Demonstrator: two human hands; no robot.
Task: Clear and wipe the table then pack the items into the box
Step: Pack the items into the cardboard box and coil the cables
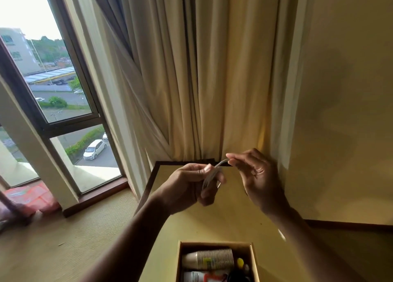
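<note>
Both hands are raised above the far part of the table: the left hand is curled around a thin, pale, blurred bundle, too smeared to identify, while the right hand pinches its upper end between thumb and fingertips. At the near edge sits the open box, holding a stack of paper cups lying on its side and other small items.

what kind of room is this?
Probably a hotel room or bedroom on an upper floor: floor-length curtains, carpet, and a tall window looking down on parked cars.
</note>
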